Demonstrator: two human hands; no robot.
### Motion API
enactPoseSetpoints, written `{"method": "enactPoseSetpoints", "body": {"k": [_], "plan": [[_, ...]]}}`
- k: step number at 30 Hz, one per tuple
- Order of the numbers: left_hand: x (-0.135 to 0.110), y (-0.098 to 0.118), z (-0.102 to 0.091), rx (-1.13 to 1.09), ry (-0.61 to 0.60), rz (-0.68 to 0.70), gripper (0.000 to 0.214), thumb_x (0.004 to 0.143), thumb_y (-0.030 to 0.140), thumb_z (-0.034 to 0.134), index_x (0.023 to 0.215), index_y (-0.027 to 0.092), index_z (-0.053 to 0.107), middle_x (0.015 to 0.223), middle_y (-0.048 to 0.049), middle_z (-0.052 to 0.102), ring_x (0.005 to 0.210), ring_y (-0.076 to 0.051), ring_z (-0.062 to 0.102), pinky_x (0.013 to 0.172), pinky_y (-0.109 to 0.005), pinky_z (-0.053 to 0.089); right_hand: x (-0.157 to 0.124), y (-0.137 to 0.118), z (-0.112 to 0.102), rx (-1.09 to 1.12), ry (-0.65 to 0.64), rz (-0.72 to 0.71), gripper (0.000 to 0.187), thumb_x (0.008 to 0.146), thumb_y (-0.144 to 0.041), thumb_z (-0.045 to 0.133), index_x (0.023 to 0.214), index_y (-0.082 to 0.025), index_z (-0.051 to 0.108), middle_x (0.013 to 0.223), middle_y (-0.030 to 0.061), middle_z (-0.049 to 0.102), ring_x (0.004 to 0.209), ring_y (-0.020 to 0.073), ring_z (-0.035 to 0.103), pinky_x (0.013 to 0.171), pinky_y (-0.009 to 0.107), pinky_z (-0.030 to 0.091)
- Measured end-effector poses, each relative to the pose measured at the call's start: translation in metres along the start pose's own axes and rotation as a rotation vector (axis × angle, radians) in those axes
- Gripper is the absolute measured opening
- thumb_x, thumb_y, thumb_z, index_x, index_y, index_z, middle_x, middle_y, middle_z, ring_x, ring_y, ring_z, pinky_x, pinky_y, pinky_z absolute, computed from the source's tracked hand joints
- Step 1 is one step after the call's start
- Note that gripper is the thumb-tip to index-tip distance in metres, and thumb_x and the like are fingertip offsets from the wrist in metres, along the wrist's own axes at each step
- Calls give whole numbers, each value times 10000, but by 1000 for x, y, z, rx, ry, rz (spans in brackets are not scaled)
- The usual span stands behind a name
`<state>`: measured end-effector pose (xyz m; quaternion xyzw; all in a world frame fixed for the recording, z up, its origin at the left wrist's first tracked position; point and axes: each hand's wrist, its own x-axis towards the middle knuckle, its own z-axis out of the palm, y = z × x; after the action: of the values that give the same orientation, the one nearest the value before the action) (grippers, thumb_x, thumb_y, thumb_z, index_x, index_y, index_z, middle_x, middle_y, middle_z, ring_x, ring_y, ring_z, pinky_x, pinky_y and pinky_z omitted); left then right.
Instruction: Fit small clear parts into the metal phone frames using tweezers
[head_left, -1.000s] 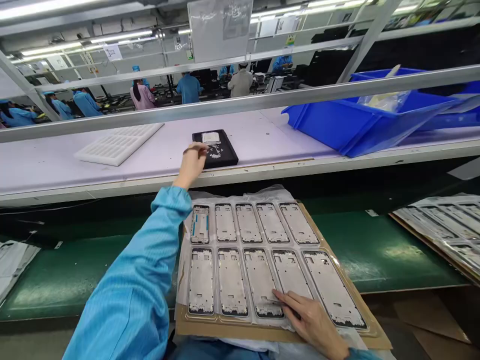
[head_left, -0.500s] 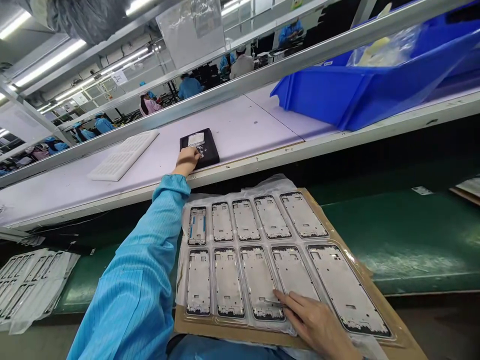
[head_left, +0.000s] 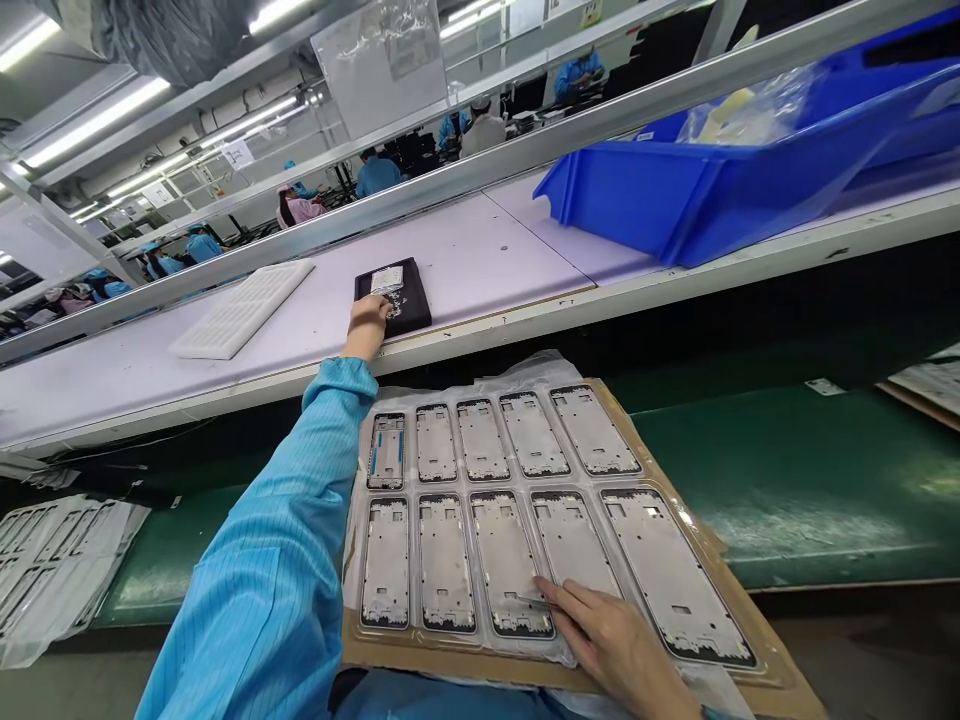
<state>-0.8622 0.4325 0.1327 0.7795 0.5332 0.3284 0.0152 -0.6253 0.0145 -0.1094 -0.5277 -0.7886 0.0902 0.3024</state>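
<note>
My left hand (head_left: 366, 325), in a blue sleeve, reaches up to the white shelf and its fingers curl onto a small black tray (head_left: 397, 300) holding tiny metal parts and a white packet. What the fingertips pinch is too small to see. My right hand (head_left: 611, 640) lies flat with fingers stretched on a clear blister tray (head_left: 517, 510) of several silver phone frames, touching the lower row. This tray sits on a cardboard sheet (head_left: 750, 600) in front of me.
A white grid tray (head_left: 240, 310) lies left on the shelf (head_left: 480, 250), blue bins (head_left: 697, 190) at right. More frame trays lie on the green belt (head_left: 817, 480) at far left (head_left: 52, 570) and far right. Other workers stand in the background.
The view tilted and shifted between the earliest frame and now. My left hand stayed on the black tray, drawing slightly toward its near edge. My right hand has not moved.
</note>
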Motion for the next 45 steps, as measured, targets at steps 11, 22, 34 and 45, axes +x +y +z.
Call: {"method": "enactPoseSetpoints", "body": {"k": [11, 22, 34, 45], "plan": [[-13, 17, -15, -202, 243, -26, 179, 989, 167, 499, 825, 212, 554, 781, -41, 576, 769, -209, 584, 803, -404, 504, 2, -4, -8, 25, 23, 14, 369, 988, -120, 360, 1172, -185, 674, 783, 29, 717, 629, 174, 700, 558, 285, 516], [-258, -25, 6, -263, 196, -271, 339, 1018, 504, 405, 881, 211, 508, 884, -57, 602, 849, -202, 609, 797, -365, 505, 4, -5, -9, 78, 88, 3, 357, 999, -135, 363, 1122, -187, 695, 803, 43, 746, 659, 185, 733, 577, 282, 568], [-302, -6, 15, -512, 44, -494, 363, 966, 536, 518, 860, 197, 594, 1072, -122, 696, 1101, -266, 650, 980, -436, 498, 17, 4, -47, 261, 196, -102, 367, 996, -115, 473, 1290, -202, 675, 756, 33, 660, 599, 131, 646, 552, 209, 542], [-310, 117, -74, -1410, 93, -438, 186, 881, 334, 766, 811, 183, 683, 731, -4, 643, 684, -125, 656, 658, -252, 559, 127, -66, -127, 854, 334, -187, 392, 1058, -432, 424, 1113, -258, 771, 766, 67, 644, 687, 203, 636, 600, 341, 562]]}}
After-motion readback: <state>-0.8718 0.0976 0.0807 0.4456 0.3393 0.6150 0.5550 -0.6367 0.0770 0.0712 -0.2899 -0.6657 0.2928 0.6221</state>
